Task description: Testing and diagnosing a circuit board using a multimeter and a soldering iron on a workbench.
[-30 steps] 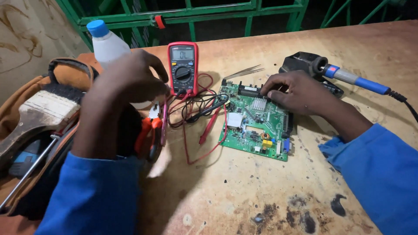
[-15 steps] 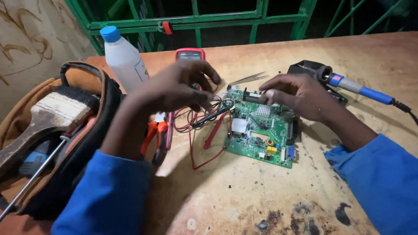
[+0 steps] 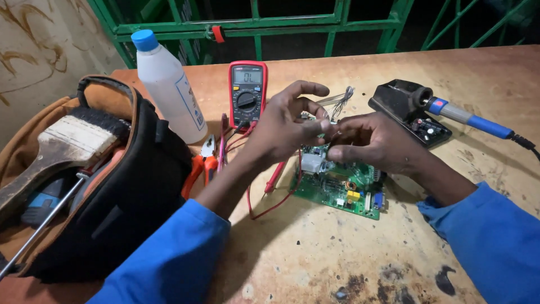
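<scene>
Green circuit board (image 3: 343,188) laid flat on tabletop (image 3: 349,259), partly hidden by both hands. Left hand (image 3: 284,126) and right hand (image 3: 374,143) held together above board; fingertips pinched, object in grip cannot be told. Red multimeter (image 3: 247,93) positioned behind, white bottle (image 3: 166,84) beside it. Soldering iron (image 3: 461,115) seated in stand (image 3: 408,110) at right. Tool bag (image 3: 101,191) placed at left, brush (image 3: 62,146) inside.

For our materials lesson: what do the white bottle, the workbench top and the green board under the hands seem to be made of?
Bottle: likely matte, cloudy white plastic with a blue cap.
Workbench top: looks like bare wood or plywood, dull, scuffed, with dark burn-like stains.
Green board: probably laminate circuit board, glossy green, carrying small components.
</scene>
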